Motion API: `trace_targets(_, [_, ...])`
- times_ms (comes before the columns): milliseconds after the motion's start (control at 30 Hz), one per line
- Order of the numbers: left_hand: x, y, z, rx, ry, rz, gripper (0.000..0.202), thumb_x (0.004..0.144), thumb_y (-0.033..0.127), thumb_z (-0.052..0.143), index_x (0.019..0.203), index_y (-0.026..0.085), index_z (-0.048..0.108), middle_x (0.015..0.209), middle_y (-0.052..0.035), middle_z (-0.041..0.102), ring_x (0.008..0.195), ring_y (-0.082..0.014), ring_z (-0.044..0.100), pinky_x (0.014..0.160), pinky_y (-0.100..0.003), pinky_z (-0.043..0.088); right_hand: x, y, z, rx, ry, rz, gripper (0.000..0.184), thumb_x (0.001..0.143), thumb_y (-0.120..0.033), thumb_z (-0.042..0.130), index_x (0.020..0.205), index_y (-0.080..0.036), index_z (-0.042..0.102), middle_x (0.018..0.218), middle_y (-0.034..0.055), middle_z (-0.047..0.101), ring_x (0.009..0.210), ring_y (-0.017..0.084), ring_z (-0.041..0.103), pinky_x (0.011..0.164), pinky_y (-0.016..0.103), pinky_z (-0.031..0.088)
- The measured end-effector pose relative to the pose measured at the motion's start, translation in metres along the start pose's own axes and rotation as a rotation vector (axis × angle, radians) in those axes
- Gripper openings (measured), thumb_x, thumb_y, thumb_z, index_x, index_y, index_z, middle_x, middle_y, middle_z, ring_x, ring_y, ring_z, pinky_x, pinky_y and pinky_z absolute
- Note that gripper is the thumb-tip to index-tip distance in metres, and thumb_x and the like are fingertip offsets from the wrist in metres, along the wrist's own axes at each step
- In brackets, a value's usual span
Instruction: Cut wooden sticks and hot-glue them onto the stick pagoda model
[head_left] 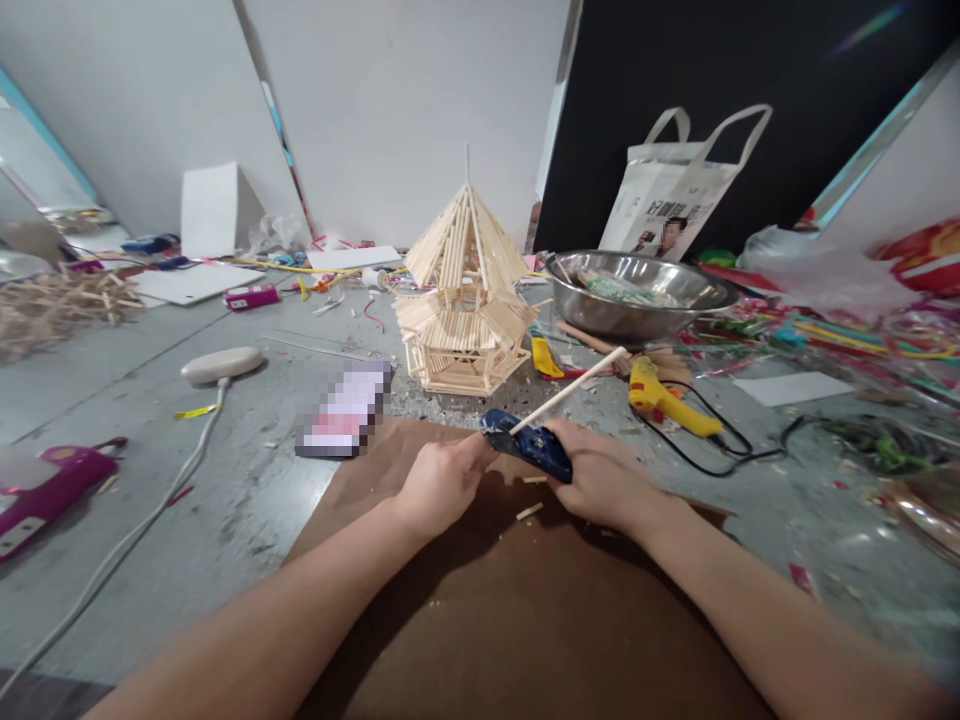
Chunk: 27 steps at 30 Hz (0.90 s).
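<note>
My right hand (604, 482) is closed around a blue cutter (525, 443) over a brown cardboard sheet (517, 610). A thin wooden stick (570, 390) sits in the cutter's jaws and slants up to the right. My left hand (442, 483) is pinched at the cutter's near end, by the lower end of the stick. A short cut piece of stick (529, 511) lies on the cardboard between the hands. A two-tier pavilion model (466, 300) built of sticks stands just beyond the hands.
A yellow glue gun (664, 400) with a black cord lies right of the model. A steel bowl (637, 290) and a white tote bag (675, 200) stand behind it. A phone (345, 410), a white cable (135, 530) and a magenta object (45, 490) lie left.
</note>
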<state>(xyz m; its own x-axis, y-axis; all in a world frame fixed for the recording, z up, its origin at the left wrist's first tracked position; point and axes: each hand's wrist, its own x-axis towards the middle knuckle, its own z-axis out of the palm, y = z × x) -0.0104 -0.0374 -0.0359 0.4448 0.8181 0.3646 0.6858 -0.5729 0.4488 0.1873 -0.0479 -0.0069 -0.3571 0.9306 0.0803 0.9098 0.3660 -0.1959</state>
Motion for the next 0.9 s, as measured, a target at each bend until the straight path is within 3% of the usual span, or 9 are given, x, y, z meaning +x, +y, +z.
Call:
trace_targets(133, [0.001, 0.000, 0.001, -0.018, 0.000, -0.024, 0.018, 0.080, 0.021, 0.037, 0.079, 0.017, 0.055, 0.058, -0.0002, 0.058, 0.051, -0.0094, 0.052, 0.051, -0.018, 0.036, 0.001, 0.001, 0.000, -0.030, -0.006, -0.009, 0.034, 0.067, -0.025, 0.048, 0.100, -0.019, 0.046, 0.089, 0.0065, 0.062, 0.080, 0.020, 0.056, 0.068, 0.027, 0.037])
trace_targets(333, [0.004, 0.007, 0.002, -0.108, 0.029, -0.081, 0.023, 0.082, 0.024, 0.035, 0.091, 0.016, 0.055, 0.061, -0.0022, 0.060, 0.052, -0.0102, 0.053, 0.052, -0.019, 0.038, 0.004, -0.005, -0.014, -0.099, -0.049, 0.066, 0.030, 0.067, -0.026, 0.048, 0.095, -0.018, 0.050, 0.083, 0.0084, 0.063, 0.072, 0.022, 0.058, 0.059, 0.028, 0.035])
trace_targets(633, [0.005, 0.010, 0.008, 0.159, -0.056, -0.141, 0.029, 0.084, 0.026, 0.029, 0.101, 0.018, 0.051, 0.070, -0.0053, 0.063, 0.061, -0.0158, 0.058, 0.056, -0.024, 0.040, 0.013, -0.003, -0.019, -0.054, -0.176, 0.117, 0.021, 0.067, -0.023, 0.045, 0.085, -0.020, 0.055, 0.082, 0.0082, 0.063, 0.072, 0.022, 0.058, 0.054, 0.028, 0.036])
trace_targets(733, [0.004, 0.010, 0.005, 0.108, 0.089, -0.111, 0.026, 0.084, 0.025, 0.029, 0.095, 0.017, 0.051, 0.070, -0.0049, 0.061, 0.062, -0.0141, 0.056, 0.057, -0.023, 0.040, 0.022, -0.010, -0.036, -0.113, -0.169, 0.048, 0.020, 0.066, -0.020, 0.044, 0.083, -0.018, 0.054, 0.080, 0.0087, 0.062, 0.070, 0.021, 0.057, 0.053, 0.028, 0.036])
trace_targets(900, [0.000, 0.006, -0.009, -0.056, 0.420, -0.002, 0.021, 0.082, 0.022, 0.034, 0.066, 0.016, 0.048, 0.058, -0.0008, 0.051, 0.055, -0.0089, 0.047, 0.055, -0.018, 0.036, 0.028, -0.039, -0.077, -0.303, 0.053, -0.215, 0.036, 0.060, -0.011, 0.044, 0.095, -0.015, 0.050, 0.084, 0.0098, 0.060, 0.075, 0.022, 0.055, 0.059, 0.028, 0.036])
